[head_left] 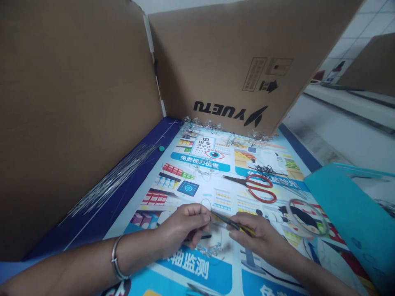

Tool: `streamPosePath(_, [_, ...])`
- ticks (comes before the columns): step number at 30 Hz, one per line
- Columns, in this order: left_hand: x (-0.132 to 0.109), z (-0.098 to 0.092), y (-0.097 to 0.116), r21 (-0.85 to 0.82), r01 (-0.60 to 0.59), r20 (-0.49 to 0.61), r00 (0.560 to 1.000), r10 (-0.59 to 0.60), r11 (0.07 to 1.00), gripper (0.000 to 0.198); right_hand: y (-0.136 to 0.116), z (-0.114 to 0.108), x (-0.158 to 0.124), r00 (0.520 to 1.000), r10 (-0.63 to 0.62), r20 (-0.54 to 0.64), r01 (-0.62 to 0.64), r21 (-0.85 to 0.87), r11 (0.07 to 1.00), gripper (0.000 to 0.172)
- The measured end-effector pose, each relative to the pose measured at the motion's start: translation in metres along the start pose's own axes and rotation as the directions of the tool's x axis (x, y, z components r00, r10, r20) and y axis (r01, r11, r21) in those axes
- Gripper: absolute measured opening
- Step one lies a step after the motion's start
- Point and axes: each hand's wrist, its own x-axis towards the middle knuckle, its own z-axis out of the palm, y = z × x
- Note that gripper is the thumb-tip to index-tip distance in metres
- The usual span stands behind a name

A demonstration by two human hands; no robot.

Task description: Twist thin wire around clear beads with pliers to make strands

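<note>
My right hand (256, 236) grips a pair of slim pliers (226, 220) with yellow-edged handles. The jaws point left and end at the fingertips of my left hand (189, 224). My left hand is closed in a pinch on a thin wire (205, 200), which curves up in a small loop beside the plier tips. Just below the fingers lies a wired string of clear beads (212, 249), partly hidden by my left hand. A dark thin stick (206, 236) shows under that hand. Whether the pliers bite the wire is too small to tell.
Red-handled scissors (262, 189) lie ahead, near black wire scraps (263, 169). A clear tape ring (307, 218) and a turquoise box (348, 209) are right. Straight wires (114, 179) lie left. Cardboard walls (216, 61) enclose the back and left. More beaded pieces (203, 124) line the back.
</note>
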Motion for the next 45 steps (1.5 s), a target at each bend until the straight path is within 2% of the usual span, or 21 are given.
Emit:
streamPosePath(13, [0.001, 0.004, 0.003, 0.08, 0.012, -0.079, 0.997, -0.006, 0.997, 0.021, -0.002, 0.003, -0.001, 1.0, 0.004, -0.016, -0.004, -0.004, 1.0, 0.025])
streamPosePath(19, [0.0, 0.005, 0.006, 0.049, 0.01, -0.045, 0.999, -0.007, 0.999, 0.021, -0.002, -0.001, 0.0, 1.0, -0.002, 0.026, 0.002, 0.015, 1.0, 0.029])
streamPosePath(25, [0.001, 0.001, 0.006, 0.136, 0.007, -0.049, 0.999, -0.001, 0.991, 0.019, -0.006, -0.004, -0.002, 0.998, -0.036, 0.047, 0.041, -0.117, 0.992, 0.026])
streamPosePath(28, [0.003, 0.0, 0.004, 0.246, -0.003, -0.093, 0.995, 0.026, 0.969, 0.017, -0.003, 0.0, -0.003, 0.993, -0.119, -0.011, 0.113, -0.247, 0.962, 0.023])
streamPosePath(33, [0.006, -0.003, -0.001, 0.369, 0.001, -0.152, 0.987, 0.059, 0.93, 0.012, 0.01, 0.009, -0.004, 0.954, -0.28, -0.108, 0.199, -0.469, 0.86, 0.023])
streamPosePath(38, [0.007, -0.004, -0.001, 0.462, 0.017, -0.168, 0.983, 0.068, 0.887, 0.01, 0.012, 0.011, -0.004, 0.957, -0.279, -0.084, 0.191, -0.539, 0.82, 0.023])
streamPosePath(45, [0.007, -0.006, -0.001, 0.504, -0.006, -0.143, 0.986, 0.09, 0.864, 0.01, 0.008, 0.009, -0.004, 0.961, -0.27, -0.064, 0.188, -0.564, 0.804, 0.019])
